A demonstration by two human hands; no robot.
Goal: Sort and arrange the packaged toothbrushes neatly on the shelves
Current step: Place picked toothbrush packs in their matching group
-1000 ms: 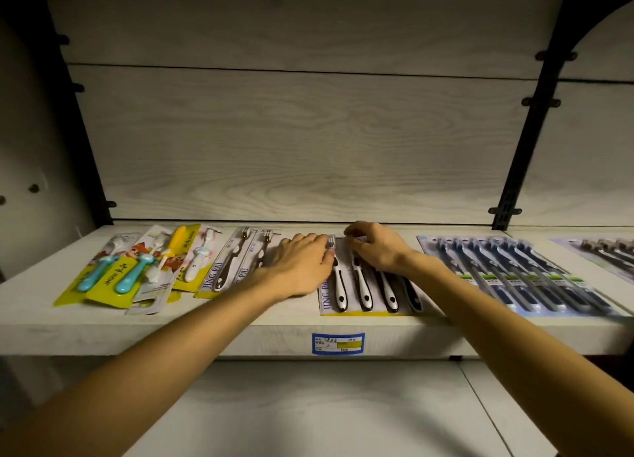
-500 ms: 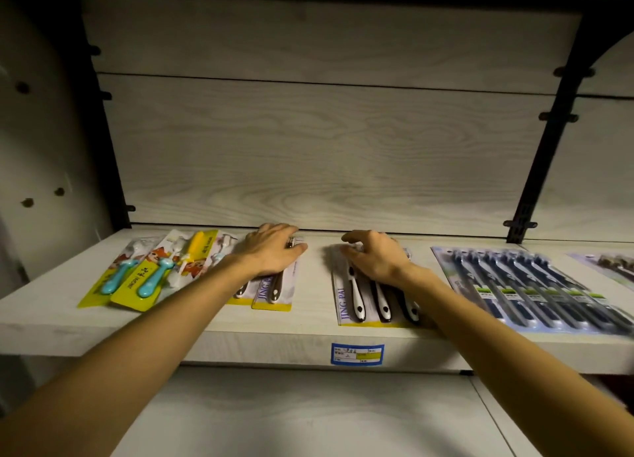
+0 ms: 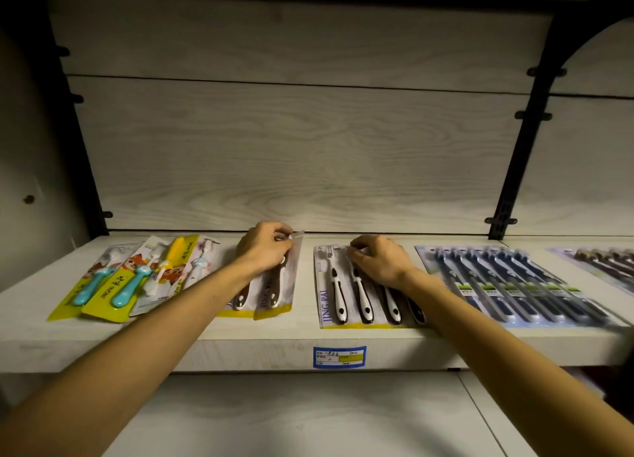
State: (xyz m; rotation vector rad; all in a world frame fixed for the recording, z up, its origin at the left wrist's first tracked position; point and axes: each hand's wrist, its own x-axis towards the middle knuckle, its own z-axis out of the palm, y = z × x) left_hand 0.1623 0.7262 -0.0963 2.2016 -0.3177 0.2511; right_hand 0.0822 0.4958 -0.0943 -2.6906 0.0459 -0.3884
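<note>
Sorting looked nearly done: left hand (image 3: pixel 266 250) pinched the brown packs (image 3: pixel 274 291); right hand's (image 3: pixel 380 261) curled fingers pressed the white pack (image 3: pixel 334 285).

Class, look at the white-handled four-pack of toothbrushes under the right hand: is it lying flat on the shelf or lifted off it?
Lying flat: the four-pack rests fully on the shelf, right hand on its top.

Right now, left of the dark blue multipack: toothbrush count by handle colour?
Light blue handles: 2
Yellow handles: 1
White handles: 2
Brown handles: 2 (left hand pinches one brown-handled pack)
Black-and-white handles: 4
Total: 11
</note>
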